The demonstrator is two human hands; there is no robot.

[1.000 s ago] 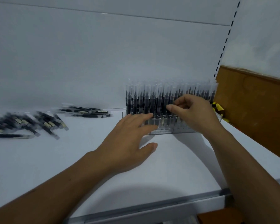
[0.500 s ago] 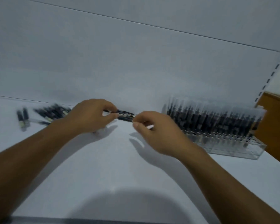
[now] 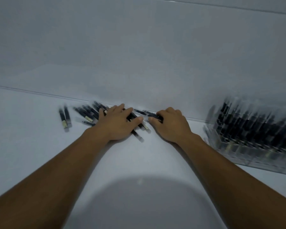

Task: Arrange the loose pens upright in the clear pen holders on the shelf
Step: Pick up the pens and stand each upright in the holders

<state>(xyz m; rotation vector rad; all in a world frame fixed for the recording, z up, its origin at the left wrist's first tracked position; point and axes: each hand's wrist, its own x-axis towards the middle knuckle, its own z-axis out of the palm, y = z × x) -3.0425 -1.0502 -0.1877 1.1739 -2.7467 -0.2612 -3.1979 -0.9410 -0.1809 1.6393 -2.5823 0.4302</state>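
A plain pale grey back panel fills the upper half of the view. It meets the white shelf along a thin dark seam that runs slightly downward to the right. The light is dim and cool. A soft rounded shadow lies on the shelf near the front.

Both hands now down flat among loose pens, seemingly gathering.
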